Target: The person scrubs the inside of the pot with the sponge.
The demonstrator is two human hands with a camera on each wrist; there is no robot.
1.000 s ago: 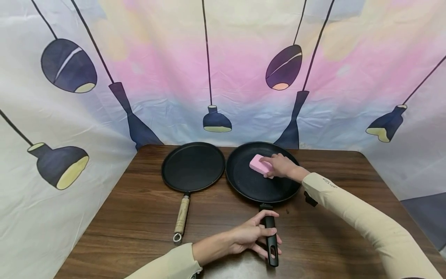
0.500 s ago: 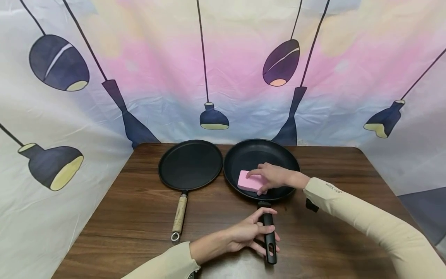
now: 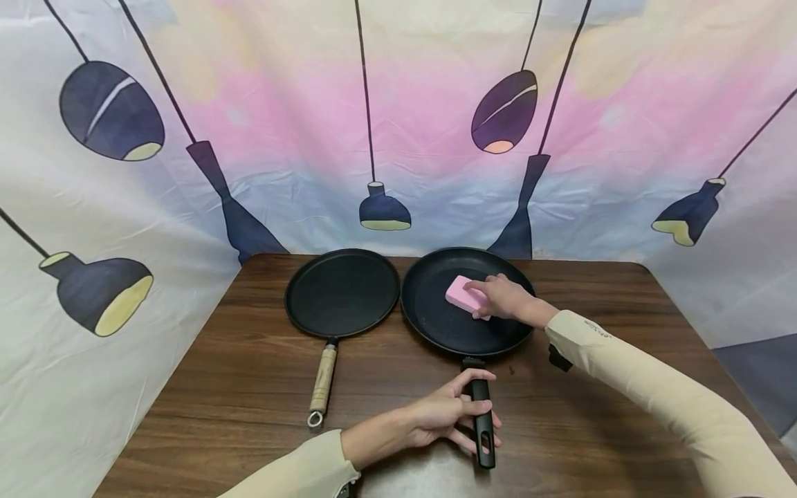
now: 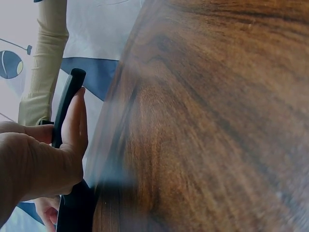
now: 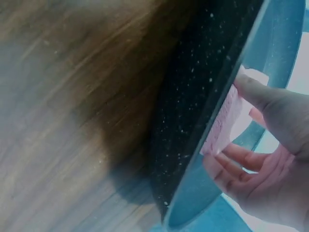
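Note:
A black frying pan (image 3: pixel 436 325) sits at the back of the wooden table. My left hand (image 3: pixel 438 418) holds its black handle (image 3: pixel 483 432), thumb on top and fingers underneath. In the left wrist view the left hand (image 4: pixel 43 154) and the handle (image 4: pixel 67 99) show from the side. Inside the pan, my right hand (image 3: pixel 507 299) grips a pink sponge (image 3: pixel 462 293) against the bottom. The right wrist view shows the right hand's (image 5: pixel 275 150) thumb and fingers on opposite sides of the sponge (image 5: pixel 224 121), which the pan wall partly hides.
Left of the frying pan lies a flat black griddle pan (image 3: pixel 342 294) with a wooden handle (image 3: pixel 323 380) pointing toward me. Their rims are very close. A printed cloth (image 3: pixel 299 124) hangs behind the table (image 3: pixel 249 387).
The right hand slid the sponge from the pan's middle to its near left part, then back to the middle. The left hand keeps its hold on the handle.

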